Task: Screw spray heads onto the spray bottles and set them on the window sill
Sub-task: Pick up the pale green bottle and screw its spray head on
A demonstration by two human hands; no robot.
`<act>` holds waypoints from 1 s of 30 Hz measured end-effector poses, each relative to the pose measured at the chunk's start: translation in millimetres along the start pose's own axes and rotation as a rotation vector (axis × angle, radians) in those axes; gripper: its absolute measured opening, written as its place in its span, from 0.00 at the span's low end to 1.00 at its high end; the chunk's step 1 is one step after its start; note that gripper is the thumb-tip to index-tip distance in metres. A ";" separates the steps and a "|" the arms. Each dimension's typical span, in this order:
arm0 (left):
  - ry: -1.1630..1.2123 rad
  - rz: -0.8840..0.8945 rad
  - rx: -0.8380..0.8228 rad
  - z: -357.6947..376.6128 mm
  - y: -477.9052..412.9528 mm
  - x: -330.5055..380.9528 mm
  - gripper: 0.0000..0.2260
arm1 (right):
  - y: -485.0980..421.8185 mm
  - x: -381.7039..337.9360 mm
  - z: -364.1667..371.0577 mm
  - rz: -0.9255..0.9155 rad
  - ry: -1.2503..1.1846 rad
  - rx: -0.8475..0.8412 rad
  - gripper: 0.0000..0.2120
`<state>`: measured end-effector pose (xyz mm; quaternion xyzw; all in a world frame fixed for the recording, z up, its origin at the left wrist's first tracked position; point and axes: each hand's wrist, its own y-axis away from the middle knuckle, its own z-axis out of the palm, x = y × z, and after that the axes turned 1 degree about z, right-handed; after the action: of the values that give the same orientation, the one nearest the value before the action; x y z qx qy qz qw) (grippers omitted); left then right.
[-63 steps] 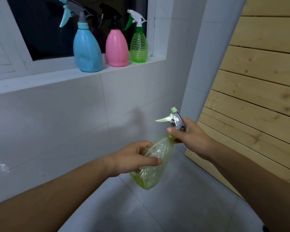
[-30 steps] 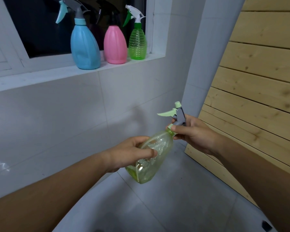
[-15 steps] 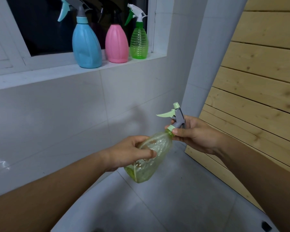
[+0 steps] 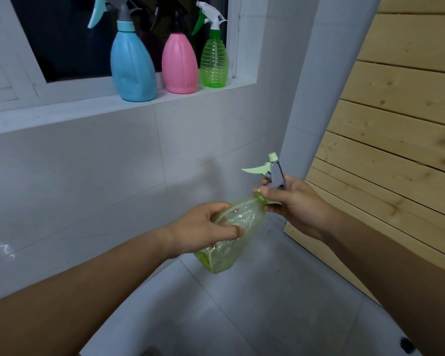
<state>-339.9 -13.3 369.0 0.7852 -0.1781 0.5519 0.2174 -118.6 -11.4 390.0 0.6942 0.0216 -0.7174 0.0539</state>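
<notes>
A clear yellow-green spray bottle [image 4: 231,235] is held tilted in mid-air, neck pointing up and right. My left hand [image 4: 203,229] wraps around its body. My right hand [image 4: 290,204] pinches the pale green collar at the neck, under a grey spray head [image 4: 274,174] with a pale green trigger. Three bottles with spray heads stand on the white window sill [image 4: 62,111]: a blue bottle [image 4: 132,62], a pink bottle [image 4: 179,64] and a small green ribbed bottle [image 4: 213,61].
A white tiled wall runs below the sill. A pale pillar [image 4: 308,86] rises right of the window. Light wooden planks [image 4: 396,124] cover the right side. Grey floor tiles [image 4: 242,317] lie below my arms.
The bottle and both hands have risen slightly and stayed almost in place. My right fingers have shifted their hold around the collar under the spray head.
</notes>
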 end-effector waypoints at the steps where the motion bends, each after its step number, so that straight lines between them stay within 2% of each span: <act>1: -0.009 0.003 0.002 -0.1 0.1 -0.5 0.12 | -0.6 1.5 -0.7 -0.008 0.014 -0.007 0.07; 3: -0.028 0.005 -0.008 0.0 1.2 -0.9 0.12 | -0.7 4.9 1.9 -0.032 0.132 0.017 0.06; 5: -0.044 0.004 -0.016 -0.2 1.5 -1.1 0.13 | -1.9 7.4 4.5 -0.043 0.240 0.058 0.11; 7: -0.053 0.003 -0.009 -0.5 1.2 -0.6 0.12 | -1.8 6.3 5.6 -0.027 0.219 0.081 0.11; 9: -0.049 0.007 0.002 -1.0 1.2 0.5 0.12 | -2.5 4.9 3.5 0.013 0.089 0.052 0.08; 12: -0.054 0.015 0.014 -2.2 2.6 0.5 0.12 | -1.4 2.7 1.4 0.034 -0.011 0.007 0.09; 15: -0.104 0.014 0.006 -3.2 3.8 0.5 0.12 | 1.8 2.4 4.0 0.022 0.096 0.002 0.06; 19: -0.104 0.011 -0.004 -3.1 3.6 -0.2 0.15 | 2.8 1.8 9.8 -0.017 0.214 0.098 0.06; 25: -0.050 0.039 0.042 -1.5 1.5 -2.0 0.20 | 0.6 0.2 3.7 0.009 0.015 0.011 0.10; 28: -0.059 0.046 0.023 0.4 2.3 -3.2 0.24 | 0.6 2.2 6.9 -0.035 0.171 0.076 0.07; 30: -0.068 0.041 0.011 1.5 2.0 -2.7 0.21 | 0.6 1.3 9.2 -0.038 0.227 0.130 0.08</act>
<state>-340.7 -15.7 366.3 0.8008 -0.1984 0.5302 0.1956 -127.7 -13.1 389.0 0.7724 -0.0058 -0.6350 -0.0078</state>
